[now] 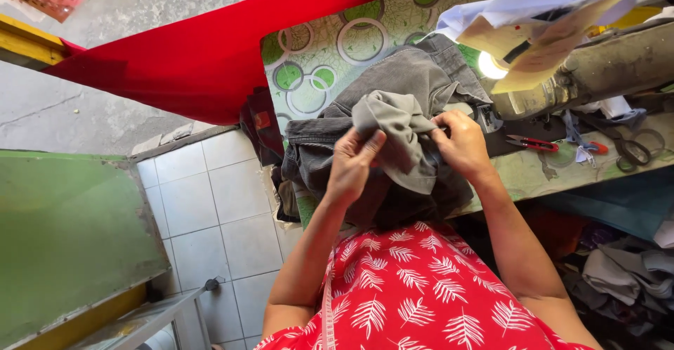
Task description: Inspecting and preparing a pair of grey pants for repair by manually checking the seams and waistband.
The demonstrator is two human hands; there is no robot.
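A dark grey denim garment (pixel 414 73) lies on the work table with a bunched fold of lighter grey fabric (pixel 397 129) raised in its middle. My left hand (pixel 353 164) pinches the fold from the left with its fingers closed on the cloth. My right hand (pixel 460 143) grips the same fold from the right. Both forearms reach up from my red leaf-patterned top.
A sewing machine (pixel 597 69) with a lit lamp (pixel 491 65) stands at the right, papers stacked on top. Red-handled snips (pixel 530 143) and black scissors (pixel 632 146) lie on the table. A red cloth (pixel 210 48) drapes across the left. More garments (pixel 625 273) pile at lower right.
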